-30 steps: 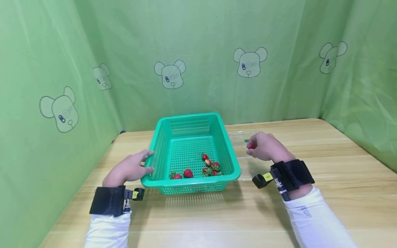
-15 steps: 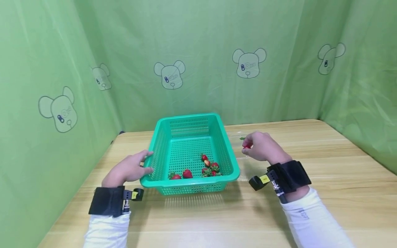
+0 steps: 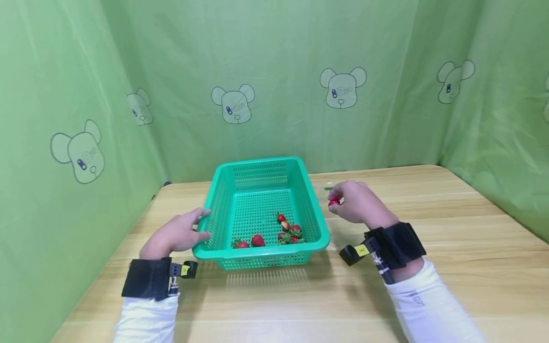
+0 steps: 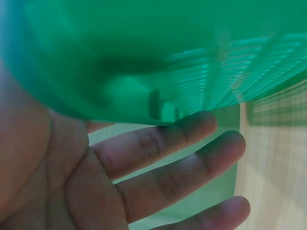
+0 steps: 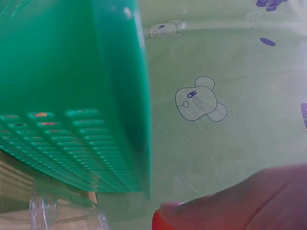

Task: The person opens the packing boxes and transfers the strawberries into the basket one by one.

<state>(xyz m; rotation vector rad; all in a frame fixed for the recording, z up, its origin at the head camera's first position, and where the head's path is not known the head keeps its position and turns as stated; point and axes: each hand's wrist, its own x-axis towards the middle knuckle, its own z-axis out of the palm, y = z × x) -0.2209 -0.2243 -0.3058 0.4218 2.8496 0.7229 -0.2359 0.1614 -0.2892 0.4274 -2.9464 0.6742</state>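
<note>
A green plastic basket [image 3: 223,254] with perforated walls stands on the table, several strawberries [image 3: 258,240] lying toward its near side. At its left rim is my left hand [image 3: 180,232], thumb and index fingertip on the edge. The left wrist view shows the other fingers [image 4: 168,191] stretched out straight below the rim. Just beyond the right rim, my right hand [image 3: 359,204] pinches a red strawberry [image 3: 333,202]; green leaf shows above the fingers. Only a red sliver of that strawberry [image 5: 160,221] appears beside the thumb in the right wrist view.
A clear plastic container [image 5: 67,211] stands right of the basket, partly behind the right hand in the head view. The wooden table [image 3: 450,228] extends to the right. Green curtains [image 3: 283,128] with bear-head prints hang behind and on both sides.
My right hand has moved slightly left toward the basket with the strawberry in its fingers. The left hand stays at the left rim.
</note>
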